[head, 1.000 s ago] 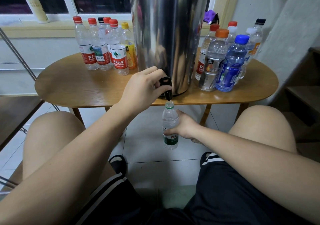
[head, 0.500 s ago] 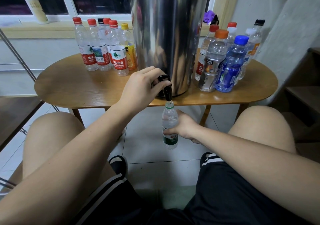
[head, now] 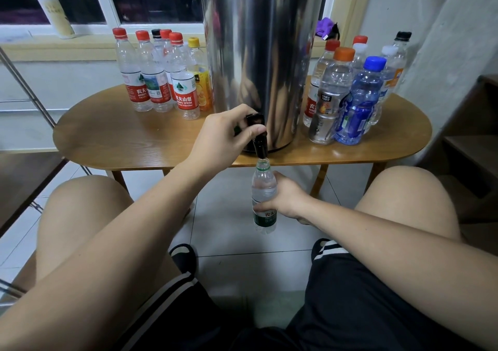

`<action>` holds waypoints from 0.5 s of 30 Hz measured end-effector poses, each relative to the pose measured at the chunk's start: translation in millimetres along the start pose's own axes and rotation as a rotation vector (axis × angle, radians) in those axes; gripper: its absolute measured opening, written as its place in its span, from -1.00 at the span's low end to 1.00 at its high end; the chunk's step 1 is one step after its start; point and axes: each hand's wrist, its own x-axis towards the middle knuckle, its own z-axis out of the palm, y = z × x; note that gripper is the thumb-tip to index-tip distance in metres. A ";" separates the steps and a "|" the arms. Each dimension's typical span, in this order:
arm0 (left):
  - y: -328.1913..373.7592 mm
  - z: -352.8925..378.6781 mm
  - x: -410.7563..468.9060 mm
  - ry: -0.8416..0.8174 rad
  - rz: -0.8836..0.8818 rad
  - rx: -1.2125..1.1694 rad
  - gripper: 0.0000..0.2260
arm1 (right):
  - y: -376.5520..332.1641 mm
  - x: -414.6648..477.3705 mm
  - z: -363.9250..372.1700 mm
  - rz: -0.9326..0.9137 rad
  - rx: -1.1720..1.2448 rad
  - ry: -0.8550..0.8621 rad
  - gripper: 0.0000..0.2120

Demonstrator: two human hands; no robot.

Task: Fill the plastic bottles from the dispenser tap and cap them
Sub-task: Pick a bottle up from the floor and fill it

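The left hand (head: 229,135) curls its grip round the black tap lever (head: 254,120) of the tall steel dispenser (head: 258,54), apparently to run water. The right hand (head: 287,197) wraps its grip round the clear green-labelled plastic bottle (head: 263,186), holding its open mouth just under the spout, below the wooden tabletop (head: 121,140) edge.

dispenser (head: 258,54) top cut by frame edge. tap (head: 260,143) lever partly under left hand (head: 223,135) fingers. right hand (head: 286,197) fingers hidden behind bottle (head: 264,188). flow at spout: can't tell.
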 end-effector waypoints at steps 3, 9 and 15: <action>2.7 -0.5 -2.9 -0.018 -0.113 -0.098 -0.79 | -1.6 -1.0 -0.5 -0.012 -0.010 0.002 -0.28; -0.3 -17.5 -9.3 0.078 -0.425 -0.410 -0.76 | -1.3 -3.1 0.4 -0.021 -0.035 -0.023 -0.28; -15.3 -27.0 -37.7 -0.201 -0.753 -0.260 -0.78 | -3.6 -7.3 6.4 -0.042 -0.007 -0.057 -0.24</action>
